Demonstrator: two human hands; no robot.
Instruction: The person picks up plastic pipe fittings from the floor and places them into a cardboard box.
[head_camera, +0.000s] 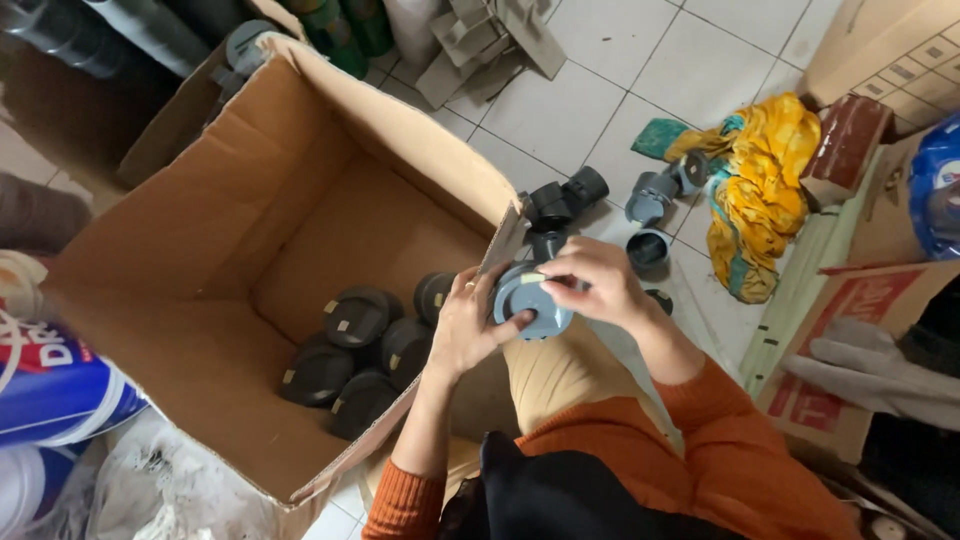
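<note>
**Labelling of grey pipe fittings: status at this moment**

The fingers (560, 281) of the right hand (592, 283) are pressed together in a pinch on a small pale label strip (534, 278), which lies at the top face of the grey round fitting (533, 300). The left hand (468, 322) cups the fitting from the side, fingers curled around its rim and thumb on its face. The fitting is held in the air above the person's lap, just beside the near right corner of the cardboard box (210, 230).

Judged progress:
- Done: five dark fittings (358, 315) lie clustered in the box bottom, most showing a small pale tag like the one in hand. These appear finished.
- In hand: one fitting, its strip apparently being pressed on.
- Left: several more grey fittings (650, 195) lie on the tiled floor (560, 110) beyond the hands, near a yellow cloth (762, 175). No tags are visible on them. The box has much free room.

Limits of view:
- The right fingers cover most of the strip; whether it already adheres cannot be told.
- The underside of the held fitting is hidden by the left palm.
- The box flap hides part of the floor group, so its count is uncertain.
- A grey glove (870, 370) resting on a printed carton (850, 330) at right is cut off by the frame edge.
- Containers at the left edge are only partly in view.
</note>
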